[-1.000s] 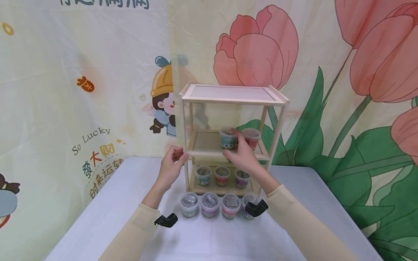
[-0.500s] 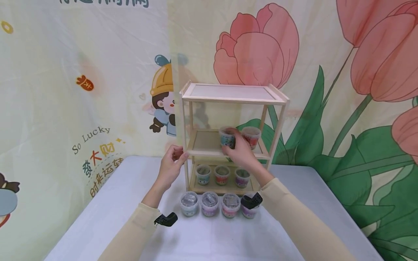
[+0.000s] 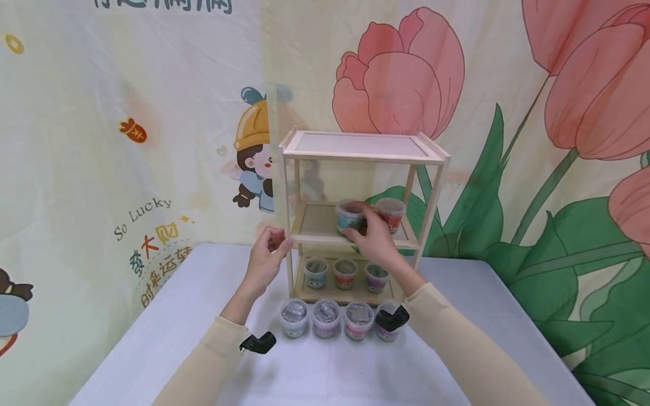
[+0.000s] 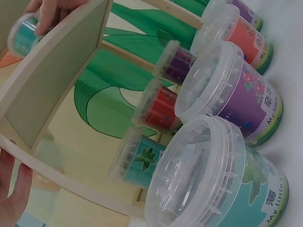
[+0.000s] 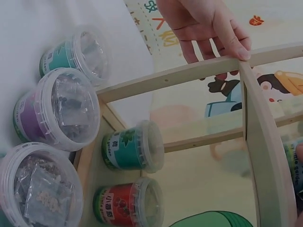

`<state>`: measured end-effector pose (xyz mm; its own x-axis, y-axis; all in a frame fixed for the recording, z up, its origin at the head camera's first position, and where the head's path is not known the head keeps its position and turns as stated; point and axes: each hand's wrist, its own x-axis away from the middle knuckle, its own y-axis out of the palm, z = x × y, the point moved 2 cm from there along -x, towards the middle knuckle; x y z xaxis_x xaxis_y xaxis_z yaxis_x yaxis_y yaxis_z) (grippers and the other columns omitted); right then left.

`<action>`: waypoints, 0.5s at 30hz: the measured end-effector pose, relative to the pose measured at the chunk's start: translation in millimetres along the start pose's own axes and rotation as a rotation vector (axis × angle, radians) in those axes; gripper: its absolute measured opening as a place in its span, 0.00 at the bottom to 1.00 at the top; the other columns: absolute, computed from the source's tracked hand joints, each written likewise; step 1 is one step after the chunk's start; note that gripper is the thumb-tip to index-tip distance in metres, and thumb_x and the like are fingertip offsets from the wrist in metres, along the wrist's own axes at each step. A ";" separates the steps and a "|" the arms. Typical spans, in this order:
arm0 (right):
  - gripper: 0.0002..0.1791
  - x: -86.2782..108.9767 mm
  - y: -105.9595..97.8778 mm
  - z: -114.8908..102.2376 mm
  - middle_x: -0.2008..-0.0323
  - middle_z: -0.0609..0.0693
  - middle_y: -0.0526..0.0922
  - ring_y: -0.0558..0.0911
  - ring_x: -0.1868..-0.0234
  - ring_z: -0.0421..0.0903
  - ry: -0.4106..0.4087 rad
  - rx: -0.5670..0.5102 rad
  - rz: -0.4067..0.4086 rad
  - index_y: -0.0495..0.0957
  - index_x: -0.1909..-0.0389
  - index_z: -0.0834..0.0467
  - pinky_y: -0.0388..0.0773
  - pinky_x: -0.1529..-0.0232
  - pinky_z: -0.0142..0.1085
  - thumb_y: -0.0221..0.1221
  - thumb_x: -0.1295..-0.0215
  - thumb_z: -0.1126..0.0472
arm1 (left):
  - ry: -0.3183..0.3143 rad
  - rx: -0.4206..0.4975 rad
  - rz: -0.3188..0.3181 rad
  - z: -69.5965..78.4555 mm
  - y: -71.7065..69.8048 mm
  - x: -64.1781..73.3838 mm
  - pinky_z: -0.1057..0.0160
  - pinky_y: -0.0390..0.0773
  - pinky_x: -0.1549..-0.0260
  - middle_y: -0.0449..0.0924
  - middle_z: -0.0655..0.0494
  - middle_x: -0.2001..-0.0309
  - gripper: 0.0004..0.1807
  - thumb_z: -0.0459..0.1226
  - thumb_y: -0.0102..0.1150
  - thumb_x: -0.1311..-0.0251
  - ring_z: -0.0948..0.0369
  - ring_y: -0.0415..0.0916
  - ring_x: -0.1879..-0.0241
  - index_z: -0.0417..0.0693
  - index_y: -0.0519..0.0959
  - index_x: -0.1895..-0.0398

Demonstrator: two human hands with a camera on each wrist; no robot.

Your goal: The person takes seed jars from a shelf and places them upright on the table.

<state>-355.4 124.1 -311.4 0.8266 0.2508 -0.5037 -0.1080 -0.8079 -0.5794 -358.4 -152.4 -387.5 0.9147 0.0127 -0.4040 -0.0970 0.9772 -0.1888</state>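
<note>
My right hand (image 3: 378,239) grips a clear-lidded teal plastic tub (image 3: 346,219) on the middle board of a small wooden shelf (image 3: 355,145). To its right, partly behind my fingers, stands a red tub (image 3: 392,210). My left hand (image 3: 265,260) pinches the shelf's left front post near the middle board; in the right wrist view its thumb lies on the wood (image 5: 242,61) with fingers behind. On the bottom board stand a teal tub (image 3: 316,274), a red tub (image 3: 345,275) and a purple tub (image 3: 377,280).
Before the shelf, a row of similar tubs stands on the white table (image 3: 325,378): teal (image 3: 294,320), purple (image 3: 326,320), pink-red (image 3: 359,322) and another purple tub (image 3: 386,334), partly hidden by my right wrist's camera. A printed cloth (image 3: 401,73) hangs behind.
The teal tub has moved slightly left along the middle board in my right hand, away from the red tub. My left hand stays on the post.
</note>
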 end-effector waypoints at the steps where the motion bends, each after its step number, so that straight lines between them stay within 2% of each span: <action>1: 0.30 1.8 -0.9 0.3 0.32 0.56 0.77 0.82 0.42 0.56 -0.004 -0.014 -0.001 0.69 0.25 0.51 0.80 0.45 0.51 0.65 0.25 0.63 | 0.001 0.000 0.000 -0.7 0.6 -0.1 0.54 0.80 0.42 0.79 0.45 0.43 0.17 0.43 0.64 0.25 0.50 0.77 0.41 0.45 0.75 0.41; 3: 0.30 5.9 -3.5 -0.1 0.34 0.58 0.77 0.83 0.44 0.55 -0.020 -0.044 -0.008 0.68 0.25 0.52 0.83 0.47 0.49 0.64 0.24 0.63 | 0.000 0.000 -0.002 -1.9 1.5 -0.1 0.58 0.80 0.44 0.79 0.45 0.43 0.17 0.43 0.65 0.25 0.50 0.77 0.42 0.45 0.75 0.42; 7: 0.30 15.8 -13.3 -7.1 0.34 0.60 0.75 0.82 0.37 0.57 -0.044 -0.086 -0.032 0.67 0.25 0.54 0.84 0.41 0.49 0.64 0.25 0.66 | 0.007 -0.005 -0.001 -2.4 1.9 -0.5 0.60 0.80 0.46 0.80 0.45 0.44 0.17 0.43 0.65 0.25 0.50 0.77 0.43 0.45 0.75 0.42; 12: 0.32 31.9 -29.5 -16.4 0.33 0.63 0.72 0.80 0.35 0.60 -0.087 -0.124 -0.049 0.67 0.26 0.56 0.82 0.38 0.51 0.65 0.27 0.69 | 0.013 -0.013 0.005 -0.2 0.4 -0.6 0.53 0.79 0.42 0.80 0.44 0.44 0.17 0.42 0.64 0.25 0.49 0.77 0.42 0.44 0.75 0.42; 15: 0.32 44.4 -39.6 -16.5 0.33 0.63 0.71 0.80 0.37 0.60 -0.085 -0.116 -0.048 0.68 0.27 0.57 0.82 0.38 0.52 0.66 0.29 0.71 | 0.004 -0.018 -0.003 1.0 -0.1 -0.4 0.50 0.79 0.41 0.79 0.44 0.44 0.17 0.42 0.64 0.25 0.49 0.77 0.41 0.44 0.74 0.41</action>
<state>-305.3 158.4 -300.3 0.7788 0.3311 -0.5328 -0.0006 -0.8490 -0.5285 -358.3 -152.3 -386.5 0.9133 0.0093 -0.4072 -0.1016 0.9733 -0.2057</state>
